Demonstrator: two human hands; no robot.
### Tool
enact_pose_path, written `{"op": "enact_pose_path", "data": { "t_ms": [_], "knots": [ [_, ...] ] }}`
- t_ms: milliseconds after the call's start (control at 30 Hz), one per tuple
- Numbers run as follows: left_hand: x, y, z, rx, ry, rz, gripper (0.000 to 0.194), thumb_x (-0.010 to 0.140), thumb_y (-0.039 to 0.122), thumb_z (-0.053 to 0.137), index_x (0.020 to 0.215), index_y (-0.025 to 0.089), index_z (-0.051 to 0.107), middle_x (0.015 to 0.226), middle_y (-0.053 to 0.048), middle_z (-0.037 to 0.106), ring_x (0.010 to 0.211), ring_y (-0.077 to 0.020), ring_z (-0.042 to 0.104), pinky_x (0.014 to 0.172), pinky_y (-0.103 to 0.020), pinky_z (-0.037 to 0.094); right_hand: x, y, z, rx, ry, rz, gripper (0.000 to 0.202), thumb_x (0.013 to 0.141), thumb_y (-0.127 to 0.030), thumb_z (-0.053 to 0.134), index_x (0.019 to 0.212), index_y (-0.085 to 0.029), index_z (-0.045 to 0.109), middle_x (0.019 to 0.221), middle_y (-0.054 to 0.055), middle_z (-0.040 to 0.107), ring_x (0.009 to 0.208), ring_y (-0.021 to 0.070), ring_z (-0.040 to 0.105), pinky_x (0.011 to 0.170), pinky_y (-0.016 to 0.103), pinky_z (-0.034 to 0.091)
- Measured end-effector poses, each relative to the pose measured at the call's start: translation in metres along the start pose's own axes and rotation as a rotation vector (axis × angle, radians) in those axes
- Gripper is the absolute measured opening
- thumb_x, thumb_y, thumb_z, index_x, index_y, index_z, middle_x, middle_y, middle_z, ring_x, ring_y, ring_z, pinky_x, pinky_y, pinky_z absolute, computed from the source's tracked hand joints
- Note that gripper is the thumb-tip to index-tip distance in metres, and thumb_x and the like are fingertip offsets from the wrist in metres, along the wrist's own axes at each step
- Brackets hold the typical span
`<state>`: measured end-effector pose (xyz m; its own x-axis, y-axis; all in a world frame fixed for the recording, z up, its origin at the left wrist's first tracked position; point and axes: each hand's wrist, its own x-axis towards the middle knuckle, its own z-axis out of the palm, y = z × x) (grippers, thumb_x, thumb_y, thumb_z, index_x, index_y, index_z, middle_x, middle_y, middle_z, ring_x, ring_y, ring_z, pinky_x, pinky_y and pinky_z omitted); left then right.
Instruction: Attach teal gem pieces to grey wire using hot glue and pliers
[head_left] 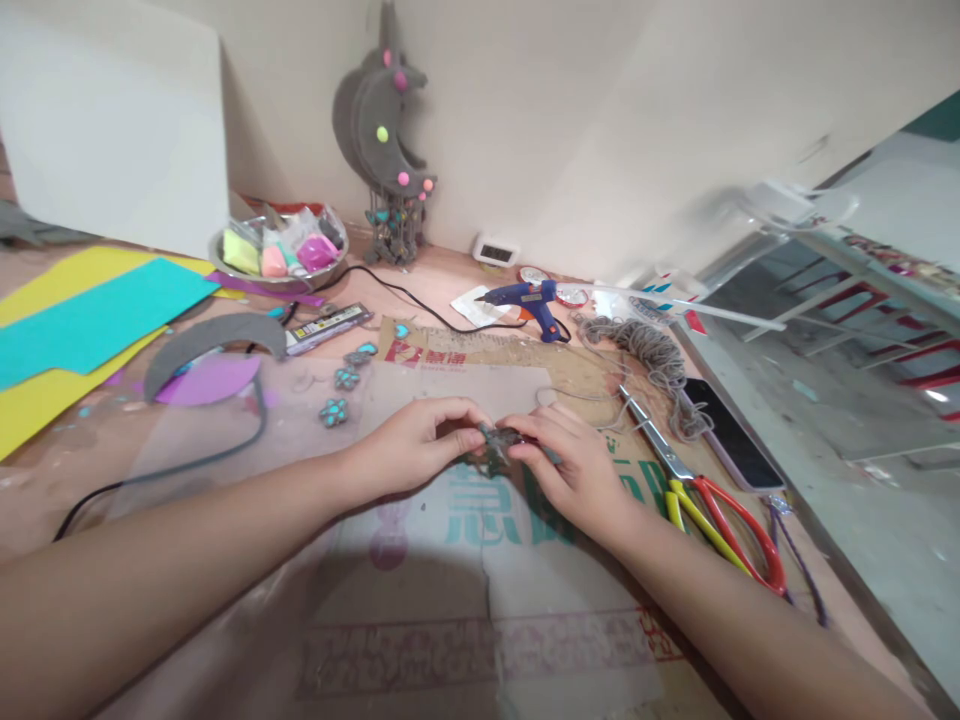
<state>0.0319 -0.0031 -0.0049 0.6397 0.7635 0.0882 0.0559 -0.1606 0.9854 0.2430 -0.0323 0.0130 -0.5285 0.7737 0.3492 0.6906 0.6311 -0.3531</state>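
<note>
Near the middle of the table, my left hand (431, 440) and my right hand (566, 455) pinch a small grey and teal piece (496, 448) between their fingertips. Its exact shape is blurred and partly covered by the fingers. Under both hands lies a translucent sheet over printed cardboard (442, 590). To the left of my left hand, small grey and teal flower-like pieces (333, 412) lie in a short row. Scissors (667, 450) with red and yellow handles lie to the right of my right hand.
Behind are a blue glue gun (536, 300), grey yarn (645, 345), a phone (735, 435) and a small clock (496, 250). A bowl (337, 262) of coloured packets, foam sheets (105, 310) and a grey crescent (217, 340) are at left. A grey moon decoration (375, 120) stands by the wall.
</note>
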Motion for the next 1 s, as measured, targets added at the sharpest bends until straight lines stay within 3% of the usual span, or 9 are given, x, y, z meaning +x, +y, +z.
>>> {"op": "enact_pose_path", "data": {
  "t_ms": [333, 633, 1000],
  "knots": [
    [-0.0002, 0.0003, 0.0002, -0.006, -0.012, -0.005, 0.012, 0.086, 0.019, 0.050, 0.087, 0.015, 0.061, 0.079, -0.001, 0.065, 0.076, -0.0111, 0.060, 0.073, -0.022, 0.045, -0.0011, 0.0015, 0.0007, 0.001, 0.020, -0.035, 0.020, 0.091, -0.030, 0.048, 0.099, -0.018, 0.063, 0.073, 0.004, 0.060, 0.069, 0.0164, 0.049, 0.064, 0.029, 0.037],
    [-0.0004, -0.0026, 0.0015, -0.098, 0.006, -0.021, 0.012, 0.090, 0.022, 0.045, 0.088, 0.014, 0.054, 0.077, -0.001, 0.060, 0.076, -0.0112, 0.057, 0.074, -0.024, 0.045, -0.0007, 0.0015, -0.0050, 0.021, 0.081, 0.032, 0.018, 0.090, -0.025, 0.048, 0.100, -0.019, 0.061, 0.075, 0.004, 0.057, 0.073, 0.0173, 0.050, 0.067, 0.030, 0.039],
    [-0.0007, -0.0021, 0.0003, -0.078, 0.010, -0.006, 0.011, 0.089, 0.023, 0.046, 0.086, 0.016, 0.054, 0.076, -0.001, 0.061, 0.075, -0.0122, 0.058, 0.073, -0.026, 0.045, -0.0011, 0.0046, -0.0037, -0.006, 0.008, -0.007, 0.020, 0.091, -0.028, 0.047, 0.102, -0.018, 0.061, 0.072, 0.003, 0.056, 0.070, 0.0172, 0.048, 0.065, 0.031, 0.036]
  ]
}}
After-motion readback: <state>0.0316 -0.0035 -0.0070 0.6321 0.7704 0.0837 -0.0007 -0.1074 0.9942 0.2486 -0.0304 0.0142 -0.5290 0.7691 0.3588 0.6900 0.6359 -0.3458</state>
